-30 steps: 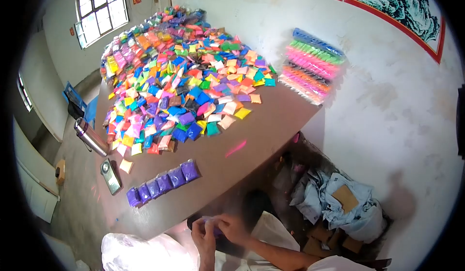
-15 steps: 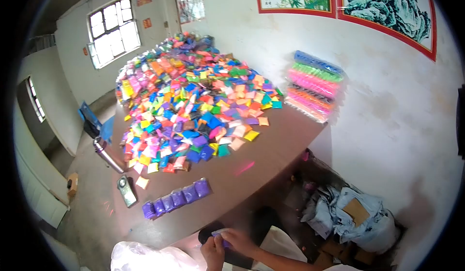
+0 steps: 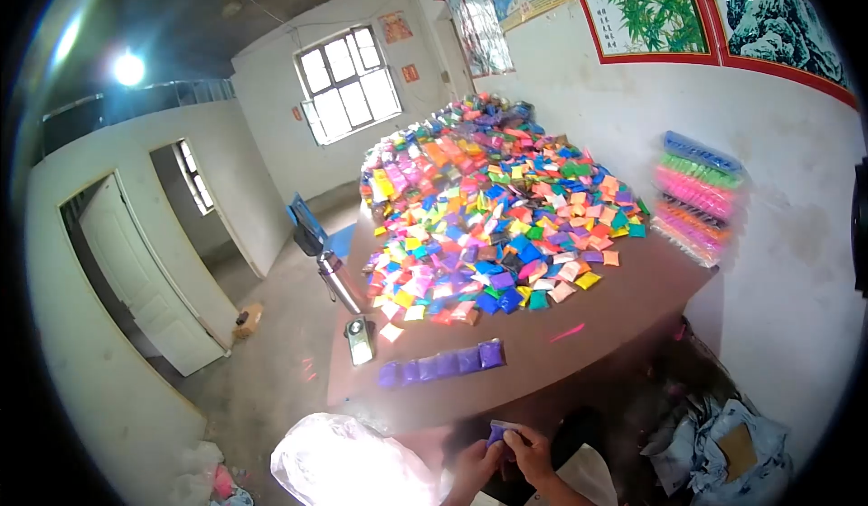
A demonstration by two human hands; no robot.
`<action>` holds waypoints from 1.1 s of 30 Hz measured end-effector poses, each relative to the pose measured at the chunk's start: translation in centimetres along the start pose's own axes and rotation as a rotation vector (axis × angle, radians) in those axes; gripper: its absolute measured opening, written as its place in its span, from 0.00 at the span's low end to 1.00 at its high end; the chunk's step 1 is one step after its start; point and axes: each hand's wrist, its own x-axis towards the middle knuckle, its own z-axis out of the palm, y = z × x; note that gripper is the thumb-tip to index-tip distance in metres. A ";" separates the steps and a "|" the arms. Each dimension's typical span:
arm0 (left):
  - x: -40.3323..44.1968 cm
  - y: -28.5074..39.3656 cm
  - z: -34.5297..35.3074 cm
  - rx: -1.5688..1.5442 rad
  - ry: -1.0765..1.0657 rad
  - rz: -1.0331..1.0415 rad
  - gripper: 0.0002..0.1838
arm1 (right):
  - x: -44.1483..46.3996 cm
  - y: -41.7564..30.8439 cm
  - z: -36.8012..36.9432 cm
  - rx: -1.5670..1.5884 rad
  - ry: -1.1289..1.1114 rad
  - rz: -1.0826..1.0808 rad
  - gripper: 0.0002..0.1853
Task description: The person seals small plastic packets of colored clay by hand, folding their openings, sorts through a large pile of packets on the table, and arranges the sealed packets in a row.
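Near the bottom of the view, in front of the table's edge, my left hand (image 3: pixel 474 466) and my right hand (image 3: pixel 532 455) are close together. Both have their fingers closed on a small purple packet (image 3: pixel 497 431), which shows between the fingertips. On the brown table (image 3: pixel 533 375) just beyond them lies a row of several purple packets (image 3: pixel 443 364), side by side. A large heap of small packets in many colours (image 3: pixel 488 226) covers the far part of the table.
A steel flask (image 3: pixel 340 283) and a dark device (image 3: pixel 360 340) stand at the table's left side. A white plastic bag (image 3: pixel 348 465) lies left of my hands. Bundled coloured packs (image 3: pixel 694 194) lean by the right wall. Grey-white sacks (image 3: pixel 755 461) sit low at the right.
The view has swung left and up, so the table and my hands appear further right. The purple packet now shows more clearly between my fingertips. The row of purple packets stays on the table.
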 end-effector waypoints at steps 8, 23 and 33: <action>3.6 -11.4 0.9 0.620 0.202 0.789 0.15 | 0.8 0.9 -1.2 0.248 -0.004 0.105 0.10; 2.2 -4.0 -0.5 -0.099 -0.031 0.021 0.13 | 1.5 3.3 -2.2 0.007 -0.091 0.257 0.12; 1.8 -3.3 -0.8 -0.428 -0.043 -0.181 0.13 | 1.8 5.1 -1.8 -0.045 -0.126 0.184 0.08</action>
